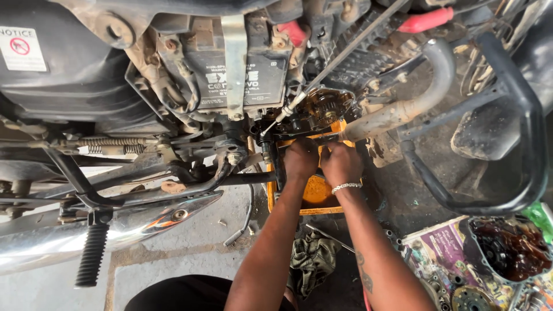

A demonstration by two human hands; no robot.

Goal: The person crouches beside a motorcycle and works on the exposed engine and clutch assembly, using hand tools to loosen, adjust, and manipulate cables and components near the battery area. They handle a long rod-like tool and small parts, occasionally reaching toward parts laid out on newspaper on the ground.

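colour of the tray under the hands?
Orange-yellow rectangular drip tray, seen in the head view, below both hands.

A motorcycle repair workshop, seen at floor level: a motorcycle (173, 86) stands stripped on stained concrete floor (190, 247), its battery (242, 75), springs and frame tubes bare and its open engine case (322, 109) exposing oily gears. An orange drain tray (317, 193) sits beneath the engine, beside a rusty exhaust pipe (403, 103). A removed engine cover (510, 247) pooled with dark oil rests on spread paper (443, 245) among loose gears and bolts, with a greasy rag (311, 259) and a chrome muffler (115, 230) nearby.
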